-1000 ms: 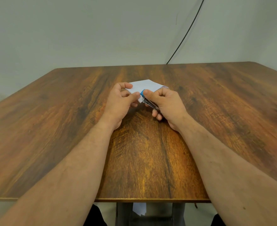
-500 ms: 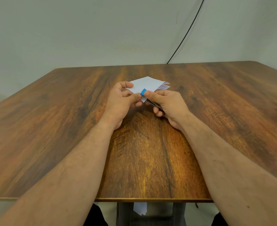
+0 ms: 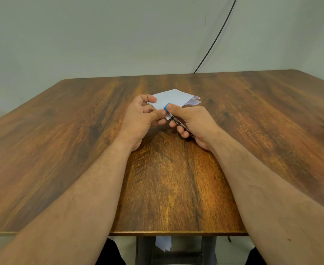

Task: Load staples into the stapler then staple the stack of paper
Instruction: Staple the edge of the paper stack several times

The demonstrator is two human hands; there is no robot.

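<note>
A small stack of white paper [image 3: 173,98] is held just above the middle of the wooden table [image 3: 61,150]. My left hand [image 3: 142,119] pinches its near left corner between thumb and fingers. My right hand [image 3: 191,121] grips a small stapler [image 3: 168,109] with a blue head and a metal base. The stapler's jaws sit over the near corner of the paper, with my right thumb on top of the blue head. Most of the stapler is hidden inside my right hand. The sheets fan apart at the stack's right corner.
A black cable [image 3: 214,37] runs down the pale wall to the table's far edge. Under the table's front edge a piece of white paper [image 3: 164,244] lies on the floor between the table legs.
Both hands have lifted the paper and stapler slightly and shifted them a little away from me. The sheets at the right corner have fanned out more.
</note>
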